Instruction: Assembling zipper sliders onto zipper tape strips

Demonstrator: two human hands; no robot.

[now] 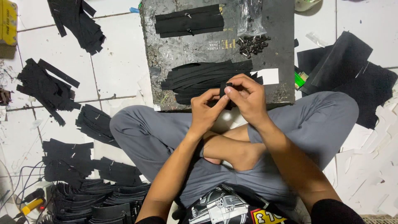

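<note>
Left hand (pixel 206 108) and right hand (pixel 245 96) meet, both pinching one black strip (pixel 227 88), seemingly a zipper; strip pile (pixel 199 78) at twelve o'clock.

Grey trousers (pixel 315 120) are worn over crossed legs with bare feet, a black shirt (pixel 226 207) printed with a white car graphic and a yellow-and-red patch is seen, and both forearms are left uncovered.

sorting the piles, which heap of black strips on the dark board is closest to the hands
The fanned heap of long black strips at the near edge of the dark board, just beyond both hands. The other, a tidy stack of strips, lies at the board's far end.
</note>
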